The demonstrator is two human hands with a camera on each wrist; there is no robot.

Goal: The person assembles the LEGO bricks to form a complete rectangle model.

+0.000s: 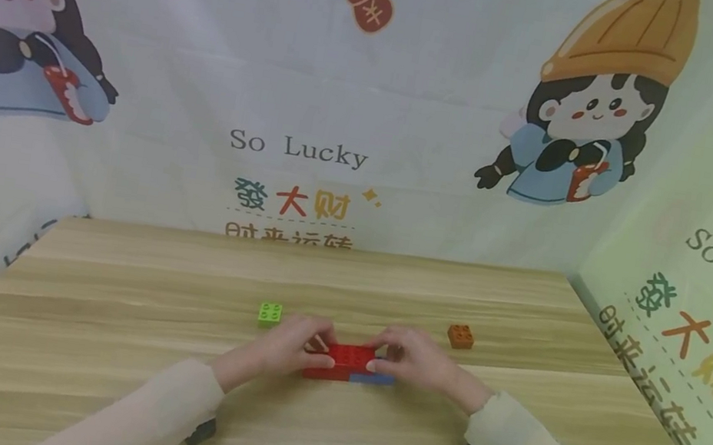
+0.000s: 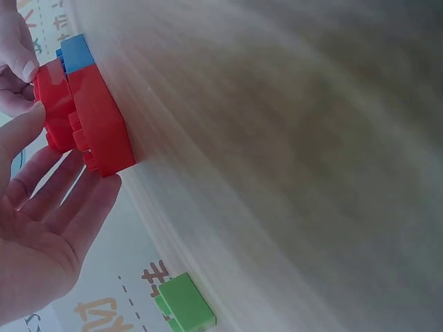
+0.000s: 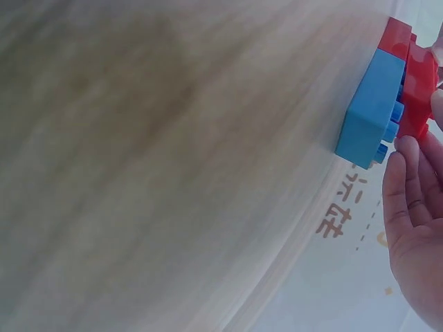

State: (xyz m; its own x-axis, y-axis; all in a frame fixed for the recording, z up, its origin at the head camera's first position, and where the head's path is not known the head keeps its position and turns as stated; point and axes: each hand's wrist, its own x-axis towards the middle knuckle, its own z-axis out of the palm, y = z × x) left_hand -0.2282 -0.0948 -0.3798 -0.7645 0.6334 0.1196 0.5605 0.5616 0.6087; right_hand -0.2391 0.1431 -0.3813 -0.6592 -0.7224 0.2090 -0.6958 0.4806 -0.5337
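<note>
Wearing pale sleeves point(image 1: 183, 389) behind the fingers, and pinching the upper red brick point(image 1: 351, 355) at both ends with the left hand point(image 1: 292, 341) and the right hand point(image 1: 415, 356), setting each thumb on the near side and fingertips behind. Holding it across the join between the lower red brick point(image 2: 104, 121), just below the left fingers, and the blue brick point(image 3: 367, 114), just below the right fingers, on the tabletop point(image 1: 294, 438). Leaving bare studs on both lower bricks beside the fingers, but not showing clearly whether seated fully or only resting on top. Probably calling for lining up over the studs first, keeping level between the fingers, and pressing down evenly from both ends rather than tipping one side in. Likely benefiting, too, from steadying the lower pair with spare fingers, so holding the join tight and avoiding sliding. Seeing just outside the left fingers a green brick point(image 1: 270, 314), and farther past the right fingers an orange-brown brick point(image 1: 460, 336); finding no readable brand on any brick. Looking well beyond the fingers, reading "So Lucky" point(image 1: 298, 149) on the printed backdrop point(image 1: 212, 75), under it "發大财" point(image 1: 291, 200) in teal, red and yellow, then "时来运转" point(image 1: 288, 237) in brown, losing its lower edge behind the tabletop straight ahead but showing whole beyond the right fingers; repeating "So Luc" there, cut off by the edge of view.
</note>
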